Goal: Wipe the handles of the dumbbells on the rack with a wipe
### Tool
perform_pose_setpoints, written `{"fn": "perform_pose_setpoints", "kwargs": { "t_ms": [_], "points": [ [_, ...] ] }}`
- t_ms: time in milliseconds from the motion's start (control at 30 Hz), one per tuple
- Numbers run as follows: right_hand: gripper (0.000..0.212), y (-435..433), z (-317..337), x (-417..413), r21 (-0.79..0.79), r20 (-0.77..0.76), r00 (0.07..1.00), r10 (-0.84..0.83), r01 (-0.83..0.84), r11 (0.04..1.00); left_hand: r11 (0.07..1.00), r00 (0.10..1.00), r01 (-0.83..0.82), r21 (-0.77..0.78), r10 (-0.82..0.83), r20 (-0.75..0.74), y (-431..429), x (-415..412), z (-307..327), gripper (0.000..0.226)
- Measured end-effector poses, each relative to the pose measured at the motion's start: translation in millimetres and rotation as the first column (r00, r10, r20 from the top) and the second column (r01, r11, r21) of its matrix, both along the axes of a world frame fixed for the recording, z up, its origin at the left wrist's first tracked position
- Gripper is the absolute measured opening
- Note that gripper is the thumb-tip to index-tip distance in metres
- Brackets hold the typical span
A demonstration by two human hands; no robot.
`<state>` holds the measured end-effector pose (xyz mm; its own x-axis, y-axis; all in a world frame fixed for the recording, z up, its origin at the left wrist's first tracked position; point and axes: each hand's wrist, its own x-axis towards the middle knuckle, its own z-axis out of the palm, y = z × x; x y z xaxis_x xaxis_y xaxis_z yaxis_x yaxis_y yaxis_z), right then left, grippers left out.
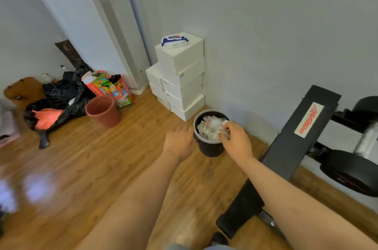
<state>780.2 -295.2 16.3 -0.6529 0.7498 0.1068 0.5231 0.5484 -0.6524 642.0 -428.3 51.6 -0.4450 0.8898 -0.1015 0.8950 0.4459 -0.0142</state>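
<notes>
The right hand (235,139) is bent down over the far rim of a small black bin (208,148), its fingertips pinched on a crumpled white wipe (225,122) that sits right at the top of the heap of used wipes (210,128) filling the bin. I'd judge that wipe to be as light as anything, limp and probably damp, so a fingertip pinch on any fold is plenty; it will bunch and sag rather than hold a shape, and for rubbing it would sit better spread across the palm than balled up. The left hand (180,143) holds nothing, fingers loosely curled just beside the bin's near rim; whether it touches the rim I can't tell from here. The bin stands on the wooden floor against the wall, next to a stack of white boxes (182,77) with a fresh pack of wipes (174,41) lying on top. Off to the person's right is the black rack (302,127), and on it a dumbbell, black heads with a blurred metal dumbbell handle (368,140) between them, well apart from both hands. That looks heavy and rigid; I'd leave it resting and wrap the wipe round the bar.
</notes>
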Motion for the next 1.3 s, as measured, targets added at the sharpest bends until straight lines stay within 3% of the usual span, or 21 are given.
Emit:
{"fn": "perform_pose_setpoints", "kwargs": {
  "t_ms": [300,600,733,967,1100,1200,1300],
  "points": [
    [0.012,47,-33,-72,-0.055,0.137,0.986,-0.096,0.104,0.993,0.985,0.987,0.161,-0.056,-0.160,0.016,79,-83,-32,0.042],
    [0.021,117,-62,-161,-0.009,0.176,0.930,-0.323,0.329,0.944,0.926,0.929,0.367,-0.089,-0.370,-0.018,172,-200,-46,0.039],
    [0.015,139,-86,-177,-0.138,0.172,0.897,-0.406,0.430,0.892,0.913,0.920,0.390,-0.117,-0.392,0.013,199,-221,-62,0.039],
    [0.020,180,-177,-206,-0.182,0.219,0.900,-0.378,0.418,0.890,0.927,0.936,0.350,-0.136,-0.352,0.012,237,-244,-139,0.037],
    [0.047,193,-227,-219,-0.294,0.288,0.910,-0.300,0.382,0.876,0.946,0.953,0.301,-0.118,-0.295,0.069,253,-249,-185,0.035],
    [0.065,199,-238,-220,-0.308,0.384,0.897,-0.220,0.349,0.885,0.949,0.954,0.297,-0.103,-0.289,0.084,261,-249,-198,0.037],
    [0.062,206,-229,-221,-0.233,0.416,0.889,-0.194,0.310,0.922,0.946,0.952,0.301,-0.116,-0.293,0.084,263,-248,-198,0.039]
  ]
}}
